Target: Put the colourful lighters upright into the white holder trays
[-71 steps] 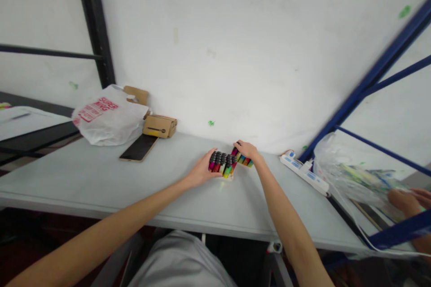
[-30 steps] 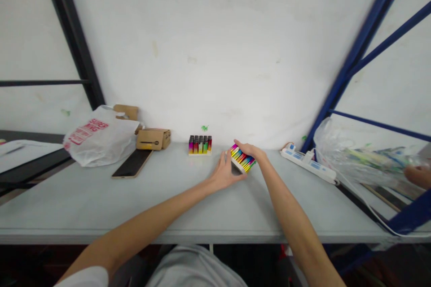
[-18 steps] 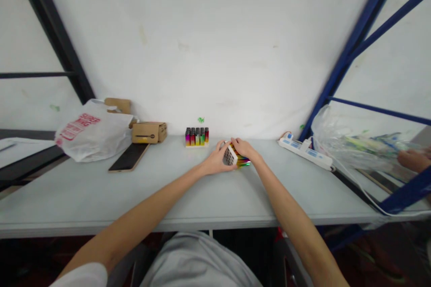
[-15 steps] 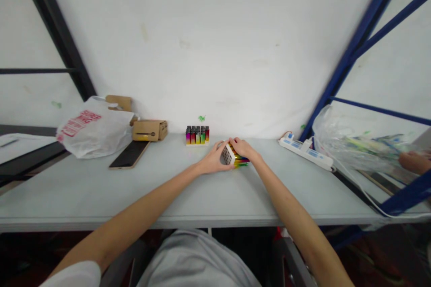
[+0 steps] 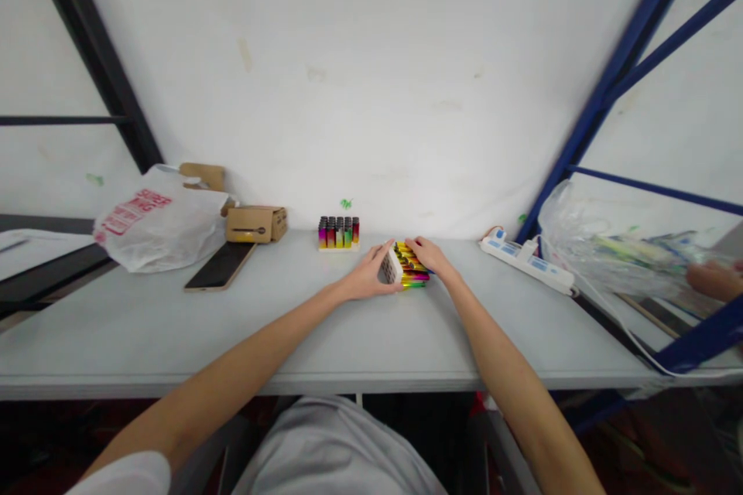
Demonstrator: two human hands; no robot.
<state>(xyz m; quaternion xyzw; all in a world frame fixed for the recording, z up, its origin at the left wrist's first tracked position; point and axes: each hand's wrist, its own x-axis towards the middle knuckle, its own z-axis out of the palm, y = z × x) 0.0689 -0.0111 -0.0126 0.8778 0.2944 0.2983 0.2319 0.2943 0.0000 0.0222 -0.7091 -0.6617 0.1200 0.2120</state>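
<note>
A white tray (image 5: 392,268) with holes in its base lies tipped on its side, its underside facing left. Shiny multicoloured lighters (image 5: 413,277) stick out of it to the right. Around the tray's edges are the thumb and fingers of my left hand (image 5: 367,277), which grip it. My right hand (image 5: 428,254) is closed over the far right ends of the lighters; its fingertips are partly hidden. Farther back on the left, another white tray (image 5: 339,249) stands upright, filled with several rainbow lighters (image 5: 340,232) with black tops.
On the left of the grey table (image 5: 313,340) are a white plastic bag (image 5: 162,220), a small cardboard box (image 5: 255,224) and a phone (image 5: 220,267). A power strip (image 5: 528,264) lies at right, with clear plastic bags (image 5: 592,240) and another person's hand (image 5: 713,281) beyond the blue frame.
My right hand has slid right, from the tray's top edge toward the lighters' ends, uncovering more of them. My left hand keeps its grip on the tray.
</note>
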